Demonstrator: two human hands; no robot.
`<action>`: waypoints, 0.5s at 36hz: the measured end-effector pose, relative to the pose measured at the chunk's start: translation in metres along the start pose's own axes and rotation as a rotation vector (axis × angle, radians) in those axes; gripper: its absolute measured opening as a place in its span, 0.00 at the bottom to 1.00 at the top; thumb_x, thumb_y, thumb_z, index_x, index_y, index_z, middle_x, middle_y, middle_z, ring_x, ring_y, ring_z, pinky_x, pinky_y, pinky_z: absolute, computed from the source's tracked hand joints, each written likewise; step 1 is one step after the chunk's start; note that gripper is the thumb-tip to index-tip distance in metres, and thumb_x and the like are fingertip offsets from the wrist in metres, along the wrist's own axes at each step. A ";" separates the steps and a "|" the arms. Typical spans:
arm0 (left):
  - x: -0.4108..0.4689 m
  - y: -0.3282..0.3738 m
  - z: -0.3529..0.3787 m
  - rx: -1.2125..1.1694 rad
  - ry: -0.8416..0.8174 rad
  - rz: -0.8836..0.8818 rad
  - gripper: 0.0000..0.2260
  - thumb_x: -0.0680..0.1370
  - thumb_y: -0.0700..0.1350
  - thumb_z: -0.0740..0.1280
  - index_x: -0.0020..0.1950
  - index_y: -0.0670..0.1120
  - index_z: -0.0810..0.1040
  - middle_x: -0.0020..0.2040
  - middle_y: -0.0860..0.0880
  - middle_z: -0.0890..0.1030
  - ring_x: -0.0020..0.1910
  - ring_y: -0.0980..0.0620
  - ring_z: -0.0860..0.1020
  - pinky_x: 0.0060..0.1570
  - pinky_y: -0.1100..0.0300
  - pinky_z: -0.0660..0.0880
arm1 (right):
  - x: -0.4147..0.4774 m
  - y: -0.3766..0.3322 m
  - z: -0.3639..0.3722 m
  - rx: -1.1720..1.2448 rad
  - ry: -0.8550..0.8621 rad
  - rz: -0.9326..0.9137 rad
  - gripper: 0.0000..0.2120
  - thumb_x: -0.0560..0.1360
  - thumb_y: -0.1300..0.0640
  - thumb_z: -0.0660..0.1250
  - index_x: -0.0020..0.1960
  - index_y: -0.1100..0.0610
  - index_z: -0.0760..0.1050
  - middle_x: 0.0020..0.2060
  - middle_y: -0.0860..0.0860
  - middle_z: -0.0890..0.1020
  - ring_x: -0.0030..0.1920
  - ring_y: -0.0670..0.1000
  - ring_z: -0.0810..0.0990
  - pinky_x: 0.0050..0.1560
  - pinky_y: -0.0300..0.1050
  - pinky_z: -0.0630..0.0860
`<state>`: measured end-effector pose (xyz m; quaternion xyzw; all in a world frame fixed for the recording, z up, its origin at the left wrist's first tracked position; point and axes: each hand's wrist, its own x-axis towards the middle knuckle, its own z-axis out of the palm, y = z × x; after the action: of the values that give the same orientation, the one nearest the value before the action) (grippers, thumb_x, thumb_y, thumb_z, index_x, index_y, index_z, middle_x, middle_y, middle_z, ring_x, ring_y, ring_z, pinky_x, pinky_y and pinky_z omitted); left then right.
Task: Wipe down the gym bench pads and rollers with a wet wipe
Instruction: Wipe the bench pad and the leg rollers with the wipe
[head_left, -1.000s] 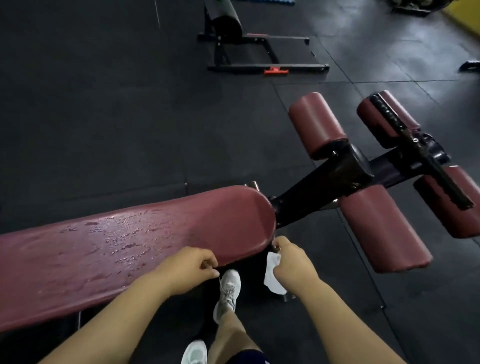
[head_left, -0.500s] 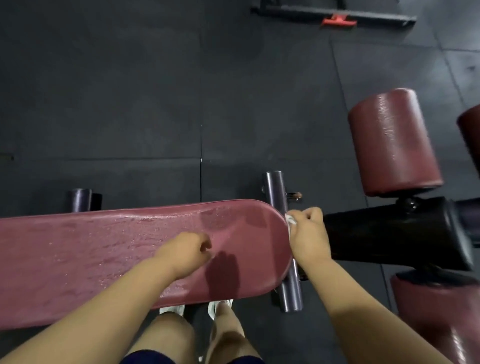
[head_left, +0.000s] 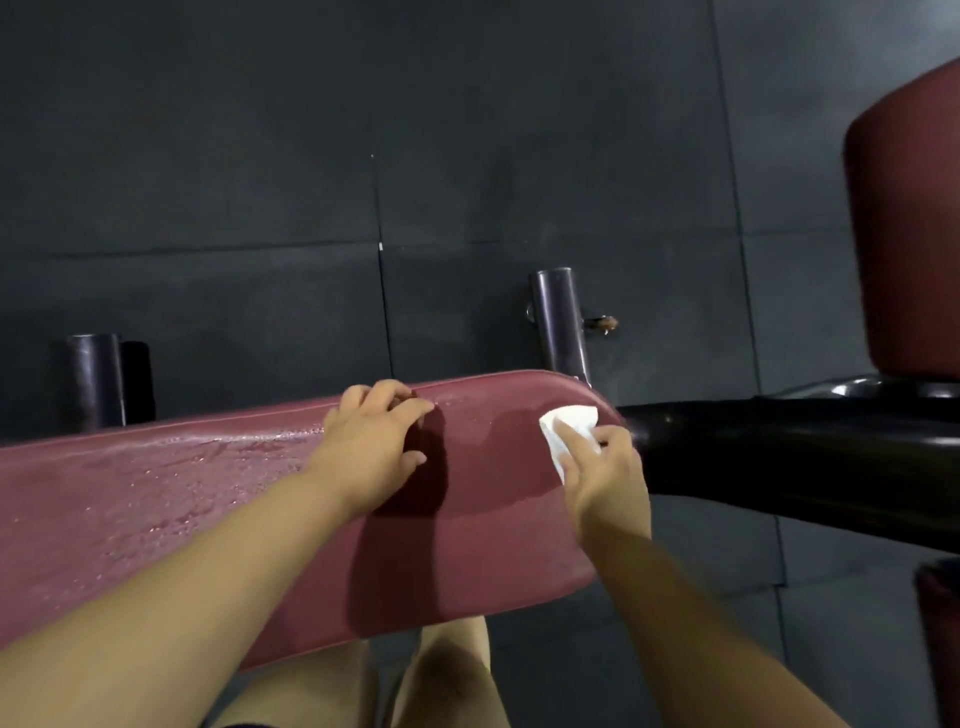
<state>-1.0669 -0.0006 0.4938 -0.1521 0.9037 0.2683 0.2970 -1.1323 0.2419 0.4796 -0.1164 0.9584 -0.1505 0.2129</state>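
Fingers (head_left: 615, 439) of my right hand (head_left: 605, 483) lay curled over the wet wipe (head_left: 569, 422), pinning it against the bench pad (head_left: 208, 499) near its rounded right end. The white wipe stuck out past my fingertips toward the far edge. My left hand (head_left: 369, 441) held nothing, its fingers loosely bent and spread, with the tips resting at the pad's far edge. Droplets glistened along the pad's left part.
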 end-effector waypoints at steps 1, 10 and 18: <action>0.001 -0.003 0.001 0.000 0.001 0.007 0.25 0.76 0.51 0.67 0.71 0.57 0.65 0.68 0.55 0.63 0.65 0.48 0.60 0.65 0.54 0.62 | 0.001 0.000 0.002 0.039 -0.024 0.023 0.18 0.77 0.60 0.64 0.65 0.50 0.75 0.50 0.45 0.71 0.48 0.52 0.71 0.50 0.52 0.75; 0.012 -0.020 0.011 0.035 0.125 0.110 0.24 0.70 0.45 0.74 0.65 0.54 0.74 0.60 0.53 0.74 0.57 0.45 0.68 0.56 0.50 0.65 | 0.042 -0.024 0.001 0.259 0.189 0.375 0.19 0.79 0.61 0.55 0.68 0.50 0.69 0.57 0.53 0.67 0.48 0.45 0.61 0.43 0.30 0.61; 0.011 -0.030 0.023 -0.033 0.245 0.154 0.22 0.65 0.44 0.78 0.58 0.48 0.80 0.56 0.52 0.80 0.49 0.43 0.73 0.51 0.50 0.69 | 0.026 -0.071 0.029 0.029 -0.125 -0.195 0.04 0.80 0.50 0.58 0.50 0.43 0.72 0.47 0.44 0.73 0.41 0.39 0.70 0.48 0.41 0.66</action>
<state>-1.0515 -0.0132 0.4597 -0.1185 0.9378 0.2844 0.1603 -1.1309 0.1614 0.4686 -0.2149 0.9252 -0.1766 0.2581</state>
